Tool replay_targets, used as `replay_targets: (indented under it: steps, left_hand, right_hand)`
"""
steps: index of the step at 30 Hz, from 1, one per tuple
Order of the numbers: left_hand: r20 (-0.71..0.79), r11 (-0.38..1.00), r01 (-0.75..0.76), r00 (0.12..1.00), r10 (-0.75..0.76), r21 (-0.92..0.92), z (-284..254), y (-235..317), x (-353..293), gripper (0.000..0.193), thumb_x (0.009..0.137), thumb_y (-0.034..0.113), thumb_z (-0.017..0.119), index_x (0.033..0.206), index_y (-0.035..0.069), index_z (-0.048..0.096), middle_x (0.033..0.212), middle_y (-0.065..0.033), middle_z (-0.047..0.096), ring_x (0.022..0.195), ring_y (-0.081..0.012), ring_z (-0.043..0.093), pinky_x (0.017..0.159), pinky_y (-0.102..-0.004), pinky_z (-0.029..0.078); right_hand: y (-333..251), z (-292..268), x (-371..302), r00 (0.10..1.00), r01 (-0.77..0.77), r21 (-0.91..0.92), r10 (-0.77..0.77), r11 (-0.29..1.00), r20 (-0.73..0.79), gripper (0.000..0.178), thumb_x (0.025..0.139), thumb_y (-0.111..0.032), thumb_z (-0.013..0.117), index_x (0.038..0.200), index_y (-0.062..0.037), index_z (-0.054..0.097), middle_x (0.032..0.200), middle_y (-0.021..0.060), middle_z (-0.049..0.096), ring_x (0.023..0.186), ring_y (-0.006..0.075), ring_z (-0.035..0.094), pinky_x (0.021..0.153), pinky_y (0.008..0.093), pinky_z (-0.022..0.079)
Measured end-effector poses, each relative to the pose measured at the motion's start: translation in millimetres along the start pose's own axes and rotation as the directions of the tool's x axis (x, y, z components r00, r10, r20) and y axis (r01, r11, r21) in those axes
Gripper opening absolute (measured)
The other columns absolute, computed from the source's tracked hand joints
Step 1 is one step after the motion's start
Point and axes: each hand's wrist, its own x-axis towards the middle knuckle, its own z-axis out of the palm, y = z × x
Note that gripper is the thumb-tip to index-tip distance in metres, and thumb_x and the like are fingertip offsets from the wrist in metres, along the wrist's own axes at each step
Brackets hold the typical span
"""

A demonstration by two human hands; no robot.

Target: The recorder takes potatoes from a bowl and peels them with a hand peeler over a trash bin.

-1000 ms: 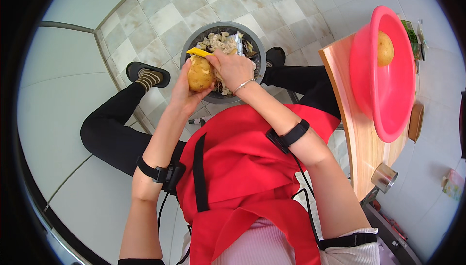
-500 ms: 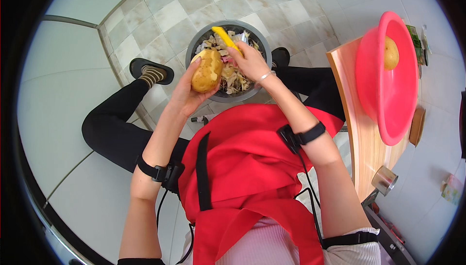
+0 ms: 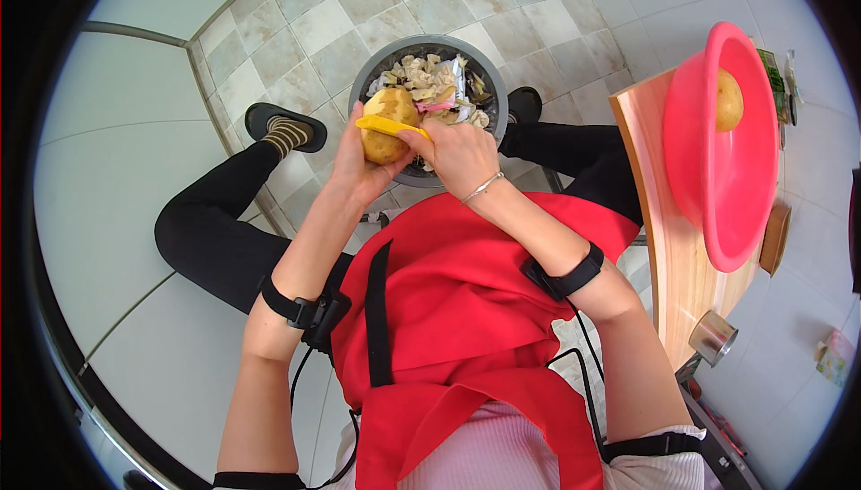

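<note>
A partly peeled potato (image 3: 389,146) rests in my left hand (image 3: 356,167), whose fingers wrap its left side and underside. Its upper part is pale and bare, while brown skin covers the lower part. My right hand (image 3: 460,156) grips a yellow peeler (image 3: 384,126), which lies across the middle of the potato; its blade cannot be made out. Just beneath both hands is a grey bin (image 3: 429,44) full of peelings and crumpled scraps (image 3: 432,75).
At the right, a pink basin (image 3: 687,149) holds another potato (image 3: 728,101) and stands on a wooden board or tabletop (image 3: 662,257). A metal cup (image 3: 713,338) is near its lower end. My slippered feet flank the bin on the tiled floor (image 3: 323,28).
My right hand has brought the peeler down and left, from above the bin onto the potato. More of the potato's upper part now looks bare. The left hand has shifted slightly.
</note>
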Motion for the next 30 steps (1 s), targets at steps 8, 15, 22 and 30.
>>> replay_targets:
  steps: [8, 15, 22, 30]
  left_hand:
    - [0.028, 0.998, 0.050, 0.998, -0.051, 0.049, -6, -11, -6, 0.052, 0.092, 0.052, 0.036, 0.124, 0.011, 0.044, 0.114, -0.0103, 0.053, 0.097, -0.0248, 0.056, 0.079, -0.0380, 0.051]
    - [0.127, 0.983, 0.015, 0.991, -0.039, 0.184, 17, -14, -21, 0.053, 0.091, 0.052, 0.040, 0.122, 0.009, 0.046, 0.108, -0.0115, 0.057, 0.092, -0.0252, 0.058, 0.076, -0.0350, 0.051]
    - [-0.015, 0.993, -0.013, 1.000, 0.015, 0.113, 3, -9, -6, 0.052, 0.091, 0.051, 0.041, 0.122, 0.009, 0.047, 0.111, -0.0118, 0.056, 0.094, -0.0253, 0.058, 0.078, -0.0352, 0.050]
    - [-0.046, 0.990, -0.035, 0.998, 0.042, 0.138, -6, -9, 3, 0.052, 0.093, 0.052, 0.035, 0.123, 0.012, 0.046, 0.117, -0.0082, 0.053, 0.102, -0.0230, 0.054, 0.084, -0.0379, 0.048]
  right_hand:
    - [11, 1, 34, 0.982, -0.174, -0.041, 0.177, 0.984, 0.066, 0.057, 0.086, -0.056, 0.043, 0.073, -0.0063, 0.068, 0.063, 0.0171, 0.062, 0.063, 0.0335, 0.064, 0.057, 0.0427, 0.051]
    - [52, 18, 36, 0.941, -0.301, -0.127, 0.316, 0.945, 0.122, 0.052, 0.088, -0.052, 0.041, 0.080, -0.0075, 0.068, 0.074, 0.0188, 0.064, 0.072, 0.0339, 0.064, 0.064, 0.0426, 0.051]
    - [55, 9, 30, 0.983, -0.178, -0.085, 0.181, 0.980, 0.026, 0.029, 0.078, -0.033, 0.060, 0.089, -0.0055, 0.059, 0.073, 0.0192, 0.064, 0.070, 0.0363, 0.063, 0.062, 0.0460, 0.050]
    - [12, -11, 14, 0.994, -0.107, 0.157, 0.105, 0.982, 0.022, 0.043, 0.085, -0.045, 0.053, 0.071, -0.0048, 0.060, 0.060, 0.0177, 0.059, 0.061, 0.0372, 0.060, 0.055, 0.0446, 0.047]
